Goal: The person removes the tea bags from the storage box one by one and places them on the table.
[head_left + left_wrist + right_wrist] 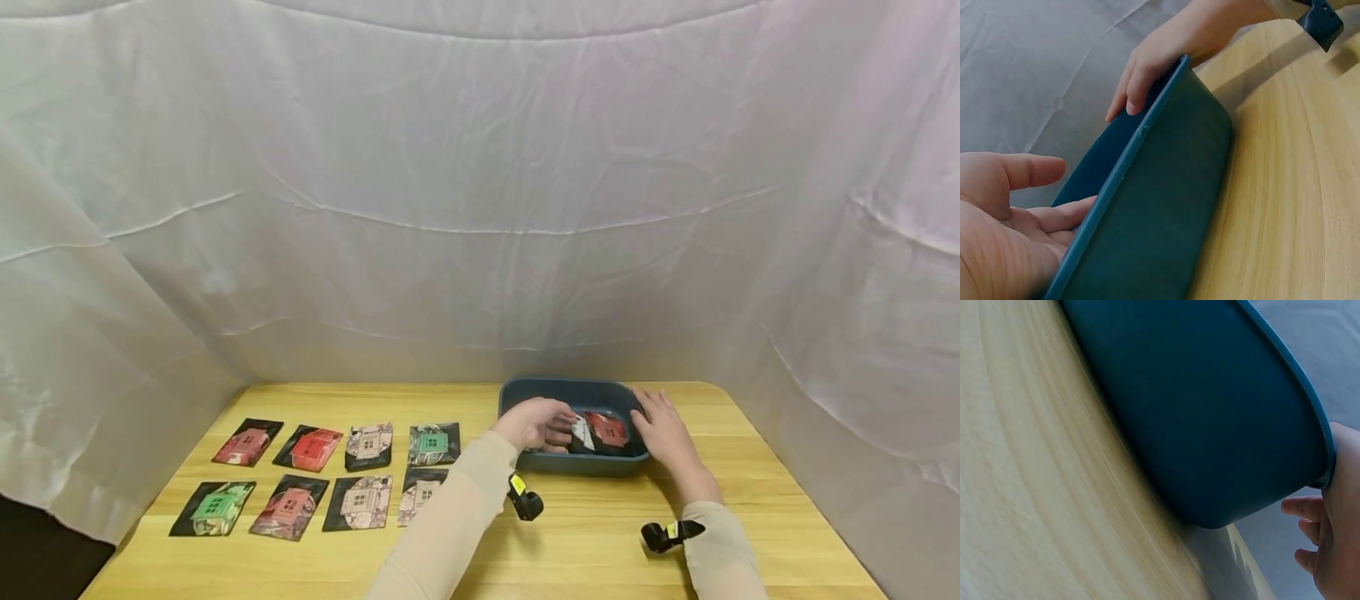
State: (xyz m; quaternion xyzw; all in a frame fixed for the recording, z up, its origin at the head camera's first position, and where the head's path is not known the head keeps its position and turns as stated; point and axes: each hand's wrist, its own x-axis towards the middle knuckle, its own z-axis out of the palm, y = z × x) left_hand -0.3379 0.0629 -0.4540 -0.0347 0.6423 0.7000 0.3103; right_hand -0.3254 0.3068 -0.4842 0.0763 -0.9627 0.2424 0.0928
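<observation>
A dark blue plastic bin (577,465) stands on the table with a red-and-black packet (609,431) and a white-and-black packet (582,433) inside. My left hand (536,423) reaches over the bin's left part, its thumb straight and its fingers dipping below the rim; no packet shows in its grasp. The left wrist view hides those fingertips behind the bin wall (1154,187). At the bin's right end, my right hand (666,433) holds the rim, thumb on the inner side and several fingers (1307,506) outside.
Left of the bin, several flat packets lie in two rows, among them a green one (213,508), a red one (309,448) and a pink one (358,502). My left sleeve partly covers a packet (420,492) in the front row. Grey fabric (480,275) hangs behind the wooden table (585,550).
</observation>
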